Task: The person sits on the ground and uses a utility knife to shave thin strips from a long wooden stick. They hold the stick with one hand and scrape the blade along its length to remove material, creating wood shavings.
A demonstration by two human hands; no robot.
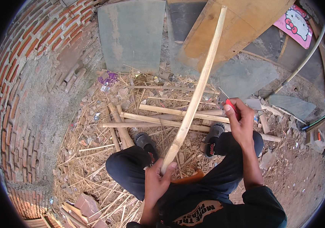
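Your left hand (pixel 158 180) grips the near end of a long, pale, slightly bowed bamboo strip (pixel 195 104) slanting away from between your knees; your right hand (pixel 242 118) clasps a thin, red-handled tool (pixel 230 103). Past your shoes (pixel 145 141), more bamboo lengths (pixel 162 110), partly hidden by the strip, cross over straw-like litter (pixel 90 161). Beyond are a grey panel (pixel 136 41) and brown board (pixel 246 26).

Red handle (pixel 229 103): partly inside right hand (pixel 240 121) | bamboo strip (pixel 195 99): lower end partly inside left hand (pixel 157 182) | shirt (pixel 233 214): cropped below

brick wall (pixel 33 87) left | grey panel (pixel 130 38) | purple wrapper (pixel 109 78) | pink board (pixel 294 27)
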